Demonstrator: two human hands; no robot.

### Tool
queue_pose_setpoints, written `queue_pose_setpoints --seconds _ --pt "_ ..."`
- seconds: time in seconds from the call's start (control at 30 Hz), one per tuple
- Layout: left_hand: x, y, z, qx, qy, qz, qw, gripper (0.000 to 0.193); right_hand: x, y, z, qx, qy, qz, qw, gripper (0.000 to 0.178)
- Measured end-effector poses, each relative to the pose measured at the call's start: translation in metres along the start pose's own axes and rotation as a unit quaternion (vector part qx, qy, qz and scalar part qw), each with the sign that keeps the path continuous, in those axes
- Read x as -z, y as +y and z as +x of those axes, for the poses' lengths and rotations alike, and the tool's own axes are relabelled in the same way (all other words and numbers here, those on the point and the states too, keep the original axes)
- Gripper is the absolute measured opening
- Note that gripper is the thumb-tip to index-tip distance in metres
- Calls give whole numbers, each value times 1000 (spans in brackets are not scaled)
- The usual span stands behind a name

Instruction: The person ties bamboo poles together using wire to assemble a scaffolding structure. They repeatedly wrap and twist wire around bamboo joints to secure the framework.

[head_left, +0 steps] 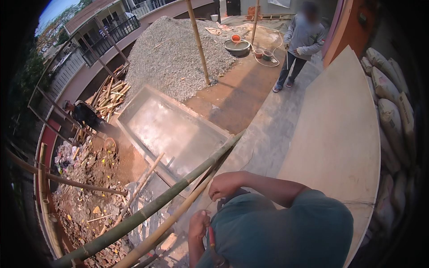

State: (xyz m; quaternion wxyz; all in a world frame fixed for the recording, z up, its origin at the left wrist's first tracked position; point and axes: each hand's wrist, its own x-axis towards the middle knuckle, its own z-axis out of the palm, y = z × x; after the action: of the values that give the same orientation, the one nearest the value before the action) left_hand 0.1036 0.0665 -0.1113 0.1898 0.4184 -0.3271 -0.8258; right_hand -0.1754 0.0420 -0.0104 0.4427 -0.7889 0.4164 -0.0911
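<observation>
My left hand [199, 224] is closed, fingers curled in front of my green shirt. A tool with a red handle [211, 236] and dark end extends down from beside it; whether the hand grips this tool is unclear. My right hand [225, 185] is bent inward above it, its fingers curled downward. What the right fingers hold, if anything, is hidden. A thin, faint strand appears between the two hands. Just left of them, a thick green bamboo pole [161, 206] crosses diagonally, with a thinner tan pole [167, 223] alongside.
Below lies a framed trough [172, 127] of grey, wet-looking material. Behind it rises a gravel heap [165, 53]. A plywood sheet [330, 129] and stacked sacks [389, 111] stand right. One person [304, 40] stands far right; another [85, 114] bends at left near rubble [89, 201].
</observation>
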Motion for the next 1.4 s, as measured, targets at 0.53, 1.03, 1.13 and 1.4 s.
queue_pose_setpoints --seconds 0.53,1.03,1.13,1.4 --pt "-29 -14 -72 -118 241 528 806 21 -87 7 64 8 -182 -90 979 16" --pt "-38 -33 -70 -12 315 327 891 25 -94 35 102 64 -249 -2 966 19" --pt "-39 -12 -68 36 267 309 912 27 -66 38 108 84 -243 6 966 20" --pt "-33 11 -40 11 243 201 949 30 -10 51 134 145 -258 31 955 21"
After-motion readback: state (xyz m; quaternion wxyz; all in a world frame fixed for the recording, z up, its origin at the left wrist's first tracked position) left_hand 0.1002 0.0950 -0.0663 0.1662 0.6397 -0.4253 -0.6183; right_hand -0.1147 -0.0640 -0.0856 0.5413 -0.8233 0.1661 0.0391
